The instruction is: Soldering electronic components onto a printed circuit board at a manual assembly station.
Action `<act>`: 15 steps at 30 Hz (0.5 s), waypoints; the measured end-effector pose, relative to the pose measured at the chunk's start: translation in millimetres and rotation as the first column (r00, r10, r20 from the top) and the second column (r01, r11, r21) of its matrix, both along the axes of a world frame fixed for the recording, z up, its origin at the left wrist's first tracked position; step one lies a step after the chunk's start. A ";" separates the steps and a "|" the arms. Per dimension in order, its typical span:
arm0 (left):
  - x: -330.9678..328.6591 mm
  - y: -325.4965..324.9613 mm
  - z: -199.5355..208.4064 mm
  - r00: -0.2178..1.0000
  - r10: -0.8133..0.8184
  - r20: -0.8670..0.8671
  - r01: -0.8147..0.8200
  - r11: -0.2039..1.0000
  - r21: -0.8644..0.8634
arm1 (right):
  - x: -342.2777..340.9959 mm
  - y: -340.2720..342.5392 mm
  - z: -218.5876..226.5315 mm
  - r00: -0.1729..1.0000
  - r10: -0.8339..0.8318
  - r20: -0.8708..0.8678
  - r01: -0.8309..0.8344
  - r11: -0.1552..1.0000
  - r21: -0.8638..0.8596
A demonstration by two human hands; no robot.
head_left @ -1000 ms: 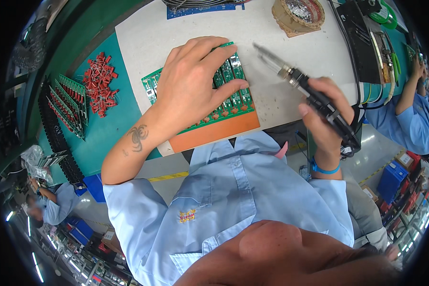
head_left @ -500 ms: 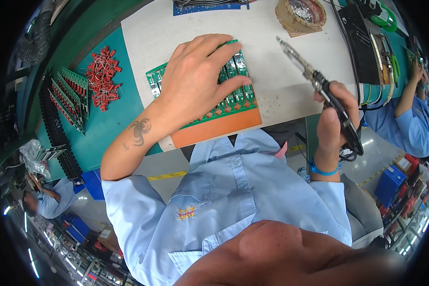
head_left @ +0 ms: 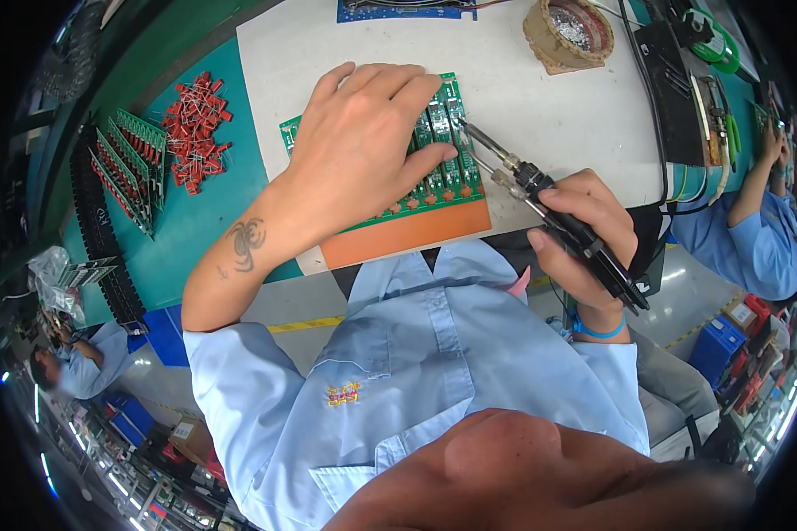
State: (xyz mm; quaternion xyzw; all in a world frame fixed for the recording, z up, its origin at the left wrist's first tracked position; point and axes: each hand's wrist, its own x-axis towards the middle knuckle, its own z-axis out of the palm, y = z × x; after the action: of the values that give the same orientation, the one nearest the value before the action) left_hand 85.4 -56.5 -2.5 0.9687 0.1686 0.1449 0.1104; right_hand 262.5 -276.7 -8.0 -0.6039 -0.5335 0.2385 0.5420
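Under my left hand (head_left: 350, 137) lies a green circuit board panel (head_left: 469, 181), split into several narrow strips and resting on an orange sheet (head_left: 407, 239). My left hand spreads flat over the panel, thumb on its face and fingertips toward its far edge, hiding much of the left half. In my right hand (head_left: 589, 221) is a black-handled soldering iron (head_left: 533, 180) with a second thin metal tube alongside. Its tip reaches the panel's right-hand strips near the far edge; exact contact is too small to tell.
Red leaded components (head_left: 197, 133) lie heaped on the green mat, beside upright circuit boards (head_left: 137, 164). A brown pot (head_left: 545, 44) of metal bits stands far right, near a black holder (head_left: 673, 97) and cables. A blue board (head_left: 407, 12) lies at the far edge. Co-workers sit on both sides.
My right hand has brought the soldering iron left and down from beside the panel to its right-hand strips. My left hand stays on the panel; the whole view has shifted slightly.
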 end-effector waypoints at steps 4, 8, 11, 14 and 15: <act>-0.9 1.4 -2.4 1.000 -0.004 0.012 0.004 1.000 -0.023 | -0.8 6.0 0.3 0.999 0.010 0.034 -0.009 0.999 -0.048; -0.6 2.6 -2.7 1.000 0.001 0.005 -0.001 0.999 -0.034 | 0.5 7.8 -2.7 0.998 0.020 0.054 -0.018 0.999 -0.038; -0.7 2.5 -3.5 1.000 0.007 0.011 -0.006 1.000 -0.024 | 0.9 9.8 -2.9 0.998 0.020 0.067 -0.017 0.999 -0.041; -0.9 2.2 -4.3 1.000 0.013 0.017 -0.013 1.000 -0.013 | 0.9 11.3 -2.5 0.997 0.020 0.080 -0.016 0.999 -0.043; -0.9 2.1 -4.7 1.000 0.013 0.020 -0.013 1.000 -0.012 | 1.0 11.7 -1.9 0.997 0.019 0.074 -0.015 0.999 -0.047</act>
State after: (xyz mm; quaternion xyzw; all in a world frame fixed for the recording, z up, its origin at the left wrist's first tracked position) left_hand 84.5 -54.4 -7.2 0.9654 0.1747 0.1542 0.1171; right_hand 263.4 -265.1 -9.8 -0.6203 -0.5527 0.2328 0.5056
